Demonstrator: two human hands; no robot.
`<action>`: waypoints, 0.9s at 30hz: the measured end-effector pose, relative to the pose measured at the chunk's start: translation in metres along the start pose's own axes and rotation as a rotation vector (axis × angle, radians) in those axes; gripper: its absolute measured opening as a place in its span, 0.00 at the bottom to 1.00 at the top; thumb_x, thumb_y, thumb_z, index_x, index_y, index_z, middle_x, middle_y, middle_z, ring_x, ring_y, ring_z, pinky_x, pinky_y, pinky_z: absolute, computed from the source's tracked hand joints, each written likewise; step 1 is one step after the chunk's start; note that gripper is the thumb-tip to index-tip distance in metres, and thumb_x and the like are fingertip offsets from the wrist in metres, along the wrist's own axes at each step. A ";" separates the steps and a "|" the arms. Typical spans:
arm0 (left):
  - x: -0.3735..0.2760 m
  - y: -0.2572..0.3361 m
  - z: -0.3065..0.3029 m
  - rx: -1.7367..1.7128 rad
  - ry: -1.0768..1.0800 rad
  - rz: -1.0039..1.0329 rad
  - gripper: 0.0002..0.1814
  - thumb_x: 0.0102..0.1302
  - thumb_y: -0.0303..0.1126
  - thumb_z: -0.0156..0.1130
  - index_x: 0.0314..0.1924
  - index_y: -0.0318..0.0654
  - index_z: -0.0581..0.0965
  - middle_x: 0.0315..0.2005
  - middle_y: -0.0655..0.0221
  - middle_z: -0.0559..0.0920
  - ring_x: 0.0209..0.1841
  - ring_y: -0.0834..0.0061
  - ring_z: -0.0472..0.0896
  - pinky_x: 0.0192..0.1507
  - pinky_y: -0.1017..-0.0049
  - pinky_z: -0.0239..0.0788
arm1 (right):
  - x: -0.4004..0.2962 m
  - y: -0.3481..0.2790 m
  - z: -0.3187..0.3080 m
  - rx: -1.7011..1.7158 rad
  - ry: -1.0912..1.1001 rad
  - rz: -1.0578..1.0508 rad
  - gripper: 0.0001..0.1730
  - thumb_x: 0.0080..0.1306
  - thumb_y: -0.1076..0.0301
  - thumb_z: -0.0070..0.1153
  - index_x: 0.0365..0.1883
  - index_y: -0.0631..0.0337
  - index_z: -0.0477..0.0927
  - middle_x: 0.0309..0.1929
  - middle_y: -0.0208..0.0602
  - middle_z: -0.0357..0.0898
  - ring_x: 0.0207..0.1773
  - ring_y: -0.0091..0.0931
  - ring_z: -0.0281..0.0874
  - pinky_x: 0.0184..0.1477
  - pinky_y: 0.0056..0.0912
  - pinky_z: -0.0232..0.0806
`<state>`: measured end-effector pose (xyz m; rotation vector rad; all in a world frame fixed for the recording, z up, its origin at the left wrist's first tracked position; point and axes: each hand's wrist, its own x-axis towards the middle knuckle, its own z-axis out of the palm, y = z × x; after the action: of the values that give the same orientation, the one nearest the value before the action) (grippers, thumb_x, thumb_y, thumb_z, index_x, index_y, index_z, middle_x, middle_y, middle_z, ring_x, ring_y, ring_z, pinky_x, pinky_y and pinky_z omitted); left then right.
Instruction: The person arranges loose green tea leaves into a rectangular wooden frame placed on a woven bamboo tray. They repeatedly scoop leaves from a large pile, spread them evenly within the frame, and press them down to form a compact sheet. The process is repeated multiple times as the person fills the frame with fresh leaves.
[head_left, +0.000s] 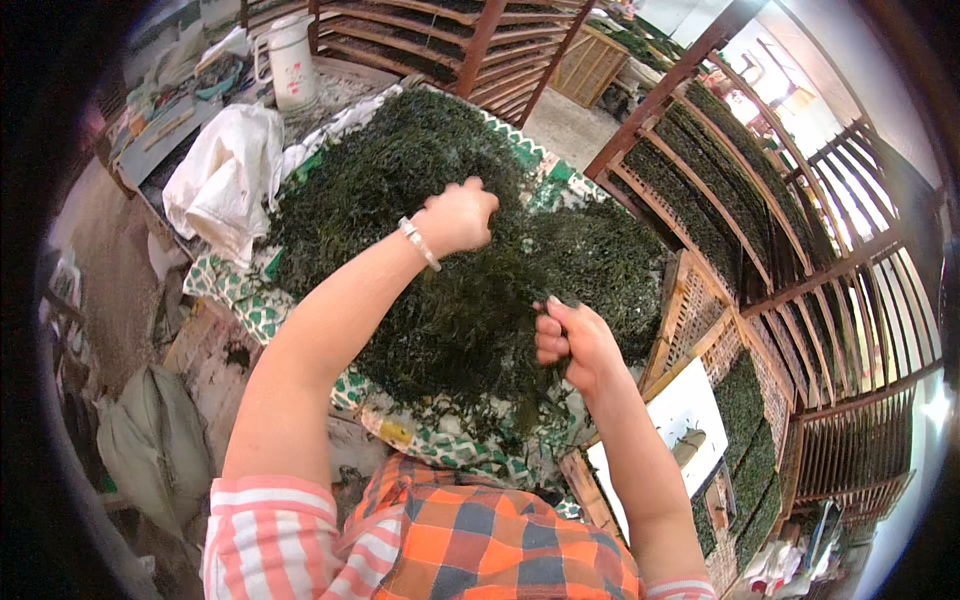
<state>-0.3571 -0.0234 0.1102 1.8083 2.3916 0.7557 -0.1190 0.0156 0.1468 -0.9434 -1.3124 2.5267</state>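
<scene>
A wide heap of dark green, stringy plant matter (465, 322), which could be seaweed or leaves, covers a green-and-white patterned cloth (240, 304) in front of me. My left hand (459, 215), with a pale bracelet at the wrist, is over the upper middle of the heap; its fingers are curled and their tips are hidden, so its hold cannot be told. Lower and to the right, my right hand (571, 337) has its thumb and fingers closed on a few dark strands at the heap's right side.
A white cloth (229, 176) and a white jug (291, 64) are at the upper left. Wooden racks (720, 187) with trays of dark green material rise at the right. A white board (686, 420) lies beside my right forearm. A grey-green sack (154, 450) stands at the lower left.
</scene>
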 end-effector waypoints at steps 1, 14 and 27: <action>-0.016 0.001 0.014 -0.194 0.165 0.201 0.12 0.47 0.27 0.60 0.35 0.36 0.76 0.29 0.56 0.76 0.39 0.58 0.76 0.41 0.62 0.70 | 0.017 0.007 -0.024 0.140 0.009 0.112 0.10 0.69 0.62 0.45 0.36 0.61 0.69 0.18 0.21 0.61 0.17 0.16 0.53 0.21 0.21 0.50; -0.068 0.109 0.086 0.010 -0.192 -0.005 0.07 0.57 0.34 0.54 0.33 0.44 0.78 0.45 0.63 0.76 0.48 0.67 0.75 0.56 0.43 0.51 | -0.027 -0.052 0.031 0.285 -0.041 0.049 0.09 0.70 0.65 0.41 0.39 0.63 0.68 0.19 0.20 0.59 0.15 0.14 0.52 0.16 0.19 0.50; -0.117 0.052 0.153 0.207 -0.561 -0.105 0.14 0.61 0.34 0.54 0.44 0.37 0.78 0.46 0.63 0.76 0.57 0.60 0.66 0.55 0.52 0.56 | -0.038 -0.293 0.087 -0.253 -0.202 -1.005 0.05 0.60 0.76 0.42 0.33 0.68 0.69 0.18 0.27 0.62 0.18 0.20 0.58 0.19 0.21 0.54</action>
<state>-0.2243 -0.0674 -0.0324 1.6525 2.2090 -0.0230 -0.1855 0.1191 0.4298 0.0265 -1.6203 1.7059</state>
